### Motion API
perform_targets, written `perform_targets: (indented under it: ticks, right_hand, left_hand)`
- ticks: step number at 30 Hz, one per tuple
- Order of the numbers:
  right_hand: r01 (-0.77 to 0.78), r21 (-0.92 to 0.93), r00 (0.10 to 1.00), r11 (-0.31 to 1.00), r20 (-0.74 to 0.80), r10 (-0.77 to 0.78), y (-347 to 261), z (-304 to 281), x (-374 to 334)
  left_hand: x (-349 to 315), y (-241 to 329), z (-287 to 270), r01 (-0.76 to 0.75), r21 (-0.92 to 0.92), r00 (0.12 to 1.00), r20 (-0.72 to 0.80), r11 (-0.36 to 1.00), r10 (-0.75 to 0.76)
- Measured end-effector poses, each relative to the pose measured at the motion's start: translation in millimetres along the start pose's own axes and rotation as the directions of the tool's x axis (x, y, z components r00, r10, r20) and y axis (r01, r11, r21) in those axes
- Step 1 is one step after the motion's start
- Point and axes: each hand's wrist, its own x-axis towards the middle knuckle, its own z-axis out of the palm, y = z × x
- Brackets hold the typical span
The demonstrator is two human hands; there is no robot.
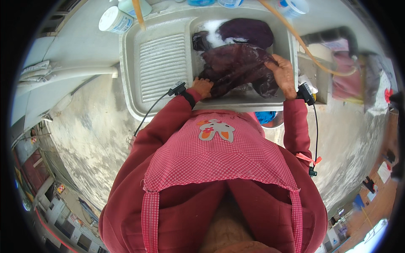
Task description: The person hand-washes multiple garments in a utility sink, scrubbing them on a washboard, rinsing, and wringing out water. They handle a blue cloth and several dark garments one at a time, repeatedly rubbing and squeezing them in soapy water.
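A wet dark maroon garment [236, 67] is spread across the basin of a pale laundry sink [126, 80]. At its right side, the fingers of my right hand [283, 76] pinch the cloth. My left hand [203, 87] closes on the near left edge of the same garment, beside the ribbed washboard [163, 63]. Behind it lies a bunched dark purple cloth [247, 31] with white suds [215, 33] along its left side. Folds of cloth hide parts of my fingertips.
White tubs [114, 20] stand behind the sink at the left, a white and blue bucket [292, 7] at the right. A tan hose [301, 42] arcs over the right rim. Below the front edge sits a basin with blue cloth [265, 117]. A white pipe [84, 75] extends at the left.
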Motion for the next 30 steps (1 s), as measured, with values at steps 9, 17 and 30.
perform_targets:
  ticks: [9, 17, 30]
  right_hand:
    - [0.143, 0.116, 0.983, 0.983, -0.136, -0.127, -94, -74, -27]
    - [-0.116, 0.318, 0.986, 0.941, -0.078, 0.147, -7, -100, 8]
    - [0.246, -0.272, 0.921, 0.930, 0.365, -0.137, 142, 159, 61]
  left_hand:
    - [-48, -42, -85, -0.476, -0.849, 0.852, -0.510, 0.229, -0.117]
    - [-83, -69, -166, -0.591, -0.807, 0.754, -0.545, -0.016, -0.367]
    - [-25, -43, -124, -0.386, -0.920, 0.799, -0.371, 0.070, -0.472]
